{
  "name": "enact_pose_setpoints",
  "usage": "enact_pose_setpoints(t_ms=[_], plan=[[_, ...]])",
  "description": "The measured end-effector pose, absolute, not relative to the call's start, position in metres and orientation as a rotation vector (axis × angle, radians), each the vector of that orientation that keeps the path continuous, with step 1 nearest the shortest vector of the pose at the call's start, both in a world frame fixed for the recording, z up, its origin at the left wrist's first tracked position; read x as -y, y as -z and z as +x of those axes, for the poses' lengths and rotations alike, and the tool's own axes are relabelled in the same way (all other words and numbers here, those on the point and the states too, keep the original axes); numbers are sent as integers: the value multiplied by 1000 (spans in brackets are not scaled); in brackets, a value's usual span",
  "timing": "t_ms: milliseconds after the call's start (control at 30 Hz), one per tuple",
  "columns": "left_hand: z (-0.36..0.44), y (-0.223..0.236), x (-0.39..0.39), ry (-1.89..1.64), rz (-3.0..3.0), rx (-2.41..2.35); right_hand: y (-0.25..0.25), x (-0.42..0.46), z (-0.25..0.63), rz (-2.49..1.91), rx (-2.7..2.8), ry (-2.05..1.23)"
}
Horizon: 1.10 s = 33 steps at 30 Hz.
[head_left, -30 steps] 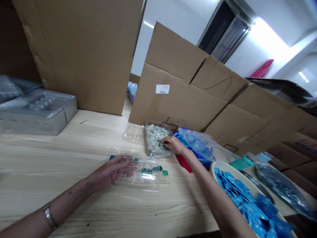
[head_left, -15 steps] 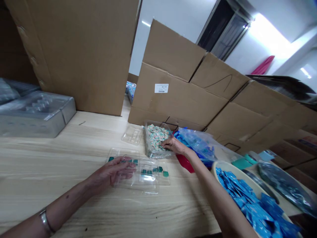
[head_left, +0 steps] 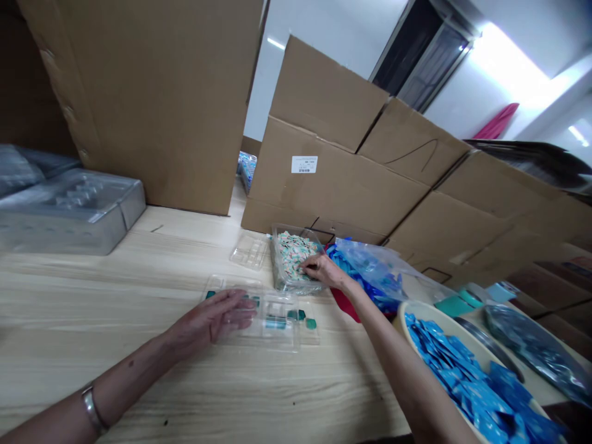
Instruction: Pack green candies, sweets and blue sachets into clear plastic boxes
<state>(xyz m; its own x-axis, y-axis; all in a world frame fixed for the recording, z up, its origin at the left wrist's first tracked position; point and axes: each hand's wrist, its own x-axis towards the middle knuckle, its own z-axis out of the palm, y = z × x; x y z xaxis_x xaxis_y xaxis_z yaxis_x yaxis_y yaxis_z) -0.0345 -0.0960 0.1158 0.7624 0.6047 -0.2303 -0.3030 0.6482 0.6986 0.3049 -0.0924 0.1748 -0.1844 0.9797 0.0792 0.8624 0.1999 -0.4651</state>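
My left hand (head_left: 222, 317) grips the left end of a clear plastic tray (head_left: 280, 341), with some fingers visible through the plastic. Beneath it on the table lie more clear trays with small dark green pieces (head_left: 311, 323) in them. Several green pieces show through the layers, so which tray holds each one is hard to tell. My right hand (head_left: 319, 269) reaches into a clear plastic box (head_left: 296, 287) full of small flat white, green and orange pieces (head_left: 292, 249). Its fingers are pinched together at the pile; what lies between them is hidden.
Behind the box stand large cardboard boxes (head_left: 342, 185). An empty clear tray (head_left: 250, 251) lies left of the box. To the right are blue packets in a plastic bag (head_left: 370, 265) and a cream basin (head_left: 401, 308) of blue sachets. Stacked clear packaging (head_left: 69, 213) sits at left.
The near edge of the tray in my left hand has risen slightly and sits flatter over the others. My right hand stays in the box, its fingers barely shifted.
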Motion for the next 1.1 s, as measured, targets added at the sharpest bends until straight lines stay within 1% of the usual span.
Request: enact_pose_setpoints(t_ms=[100,200,300,433,600,900,1000,1100], plan=[[-34,-116,96,-549,631,-417,-181,100,300,-1815,1737,-568],[-32,-116,97,-560,597,-392,-192,115,280,-1725,1505,-723],[-31,-115,98,-585,583,-359,-198,130,243,-1556,1468,-900],[-31,-112,97,-569,601,-289,-195,144,184,-1446,1628,-1114],[-35,-113,98,-558,665,-255,-187,148,138,-1405,1889,-1048],[-36,-113,100,-546,613,-241,-190,147,135,-1515,2223,-957],[-35,-112,100,-552,621,-215,-189,151,128,-1470,2340,-870],[-34,-112,100,-558,618,-234,-185,155,118,-1334,2444,-706]])
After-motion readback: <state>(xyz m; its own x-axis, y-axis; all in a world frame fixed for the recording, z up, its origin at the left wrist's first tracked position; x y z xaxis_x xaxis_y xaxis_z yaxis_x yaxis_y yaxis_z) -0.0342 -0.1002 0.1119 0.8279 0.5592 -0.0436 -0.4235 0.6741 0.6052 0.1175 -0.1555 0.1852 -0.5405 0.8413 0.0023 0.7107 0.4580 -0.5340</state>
